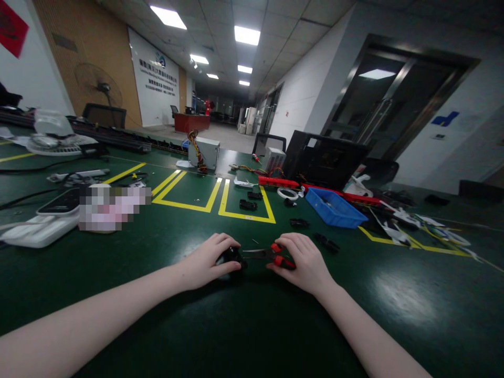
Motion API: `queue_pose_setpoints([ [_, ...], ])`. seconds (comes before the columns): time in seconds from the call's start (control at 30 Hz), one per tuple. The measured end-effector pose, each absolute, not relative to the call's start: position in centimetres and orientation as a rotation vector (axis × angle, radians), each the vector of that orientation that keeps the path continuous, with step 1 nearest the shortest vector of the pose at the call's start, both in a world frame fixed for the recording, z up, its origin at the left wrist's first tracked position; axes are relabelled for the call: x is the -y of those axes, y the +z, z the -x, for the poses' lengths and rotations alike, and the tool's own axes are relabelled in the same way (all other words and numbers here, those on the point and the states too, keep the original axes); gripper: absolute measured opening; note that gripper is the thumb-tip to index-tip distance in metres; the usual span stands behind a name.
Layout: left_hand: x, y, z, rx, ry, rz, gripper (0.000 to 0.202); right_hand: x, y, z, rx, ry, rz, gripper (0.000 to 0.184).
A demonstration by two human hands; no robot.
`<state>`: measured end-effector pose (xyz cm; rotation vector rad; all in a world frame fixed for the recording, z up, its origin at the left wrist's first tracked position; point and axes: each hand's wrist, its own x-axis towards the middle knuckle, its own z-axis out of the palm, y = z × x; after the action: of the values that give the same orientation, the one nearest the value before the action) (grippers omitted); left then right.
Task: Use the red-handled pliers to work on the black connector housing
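My left hand [212, 260] is closed around a small black part [230, 256], mostly hidden by the fingers, low over the green table. In my right hand [305, 260] is a pair of pliers [277, 254] with red and black handles, held slightly apart. The metal jaws point left and reach close to the black part; whether they touch it I cannot tell. A thin metal piece [255, 241] lies on the table just beyond the jaws. Several similar black parts lie further off, among them one [299, 223] and another [326, 242] beyond my right hand.
A blue tray [334, 210] stands at the right, with cables [444, 231] past it. Yellow tape [189, 207] marks rectangles on the green table [177, 336]. Behind are a power supply unit [205, 152] and a black computer case [323, 160]. White devices [43, 228] lie left.
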<state>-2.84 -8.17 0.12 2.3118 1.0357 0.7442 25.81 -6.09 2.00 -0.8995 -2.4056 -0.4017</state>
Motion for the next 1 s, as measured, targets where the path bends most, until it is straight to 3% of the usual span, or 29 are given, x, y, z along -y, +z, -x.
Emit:
queue_pose_setpoints([
  [0.47, 8.4, 0.2, 3.0, -1.068, 0.782, -2.402, 0.022, 5.9, 1.4, -25.2, 2.456, -0.568, 0.912, 0.037],
  [0.7, 8.3, 0.5, 3.1, -0.919, 0.674, -2.433, 0.023, 6.7, 1.7, -24.5, 2.441, -0.444, 0.930, 0.036],
  [0.9, 8.2, 0.4, 3.0, -0.847, 0.720, -2.440, 0.019, 7.2, 1.4, -23.4, 2.509, -0.459, 1.009, 0.010],
  [1.0, 8.3, 0.4, 3.0, -0.816, 0.724, -2.432, 0.019, 7.1, 1.3, -23.2, 2.539, -0.467, 1.054, 0.009],
])
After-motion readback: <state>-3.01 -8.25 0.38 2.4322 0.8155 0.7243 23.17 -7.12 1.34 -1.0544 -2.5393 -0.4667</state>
